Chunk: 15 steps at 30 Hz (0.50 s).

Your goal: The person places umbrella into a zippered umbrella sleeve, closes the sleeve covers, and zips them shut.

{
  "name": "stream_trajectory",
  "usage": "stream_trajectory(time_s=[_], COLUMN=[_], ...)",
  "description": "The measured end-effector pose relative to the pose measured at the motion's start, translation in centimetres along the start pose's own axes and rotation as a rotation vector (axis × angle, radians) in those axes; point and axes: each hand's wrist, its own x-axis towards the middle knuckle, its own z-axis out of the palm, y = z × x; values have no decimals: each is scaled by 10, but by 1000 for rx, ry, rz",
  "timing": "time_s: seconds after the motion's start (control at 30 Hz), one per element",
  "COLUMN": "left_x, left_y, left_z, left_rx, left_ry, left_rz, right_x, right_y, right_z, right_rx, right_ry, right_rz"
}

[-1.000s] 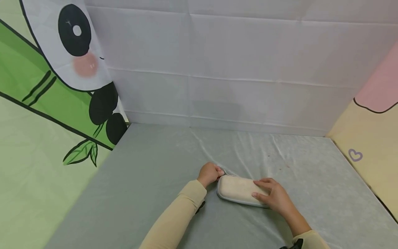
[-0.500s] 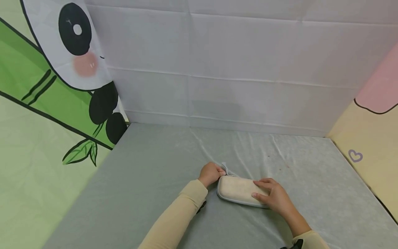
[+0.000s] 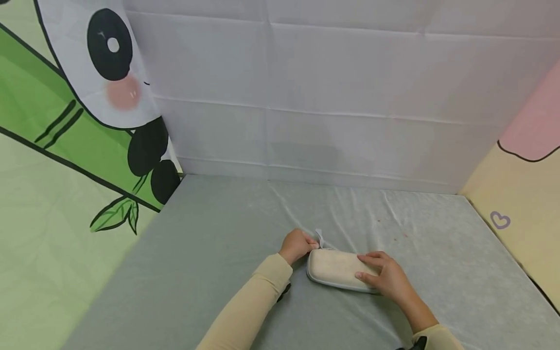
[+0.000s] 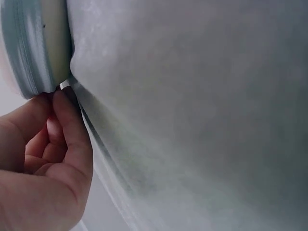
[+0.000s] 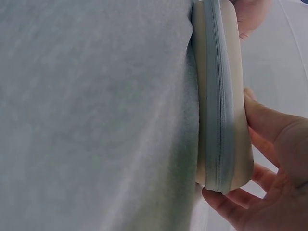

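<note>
A cream hard-shell zippered case (image 3: 332, 267) with a pale grey-blue zipper band (image 5: 219, 106) lies on the grey cloth. My right hand (image 3: 387, 274) grips its right end, thumb on the near top and fingers round the far side and end. At the left far corner my left hand (image 3: 298, 245) pinches with thumb and index finger, right at the zipper band (image 4: 29, 53); the zipper pull between them is hidden by the fingertips. A short light grey wrist strap (image 3: 320, 237) sticks up behind that corner, free of the fingers.
Grey cloth (image 3: 218, 214) with creases covers the tabletop. A white folded sheet (image 3: 328, 87) hangs behind it. Printed panels stand at the left (image 3: 43, 194) and right (image 3: 520, 194) sides.
The strap, earlier by the left fingertips, now stands up apart from them. My left hand has shifted slightly right along the case's corner. The right hand keeps its grip.
</note>
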Motion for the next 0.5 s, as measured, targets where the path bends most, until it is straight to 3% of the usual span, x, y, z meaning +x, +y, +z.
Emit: stream_trajectory(time_s=[0.17,0.3,0.4,0.5], left_x=[1,-7,-18,-30], left_y=[-7,-10,-8,-6], left_z=[0,-2,-5,-11], left_rx=[-4,-16,41,153], left_ry=[-7,15,52,113], left_rz=[40,131,210,290], right_x=[1,-2,-4,-8], right_y=[2,9,15,19], right_z=[3,5,5,1], right_rx=[-1,-18,-35,-61], right_ry=[16,56,60,63], right_rz=[-18,-57,-79,-90])
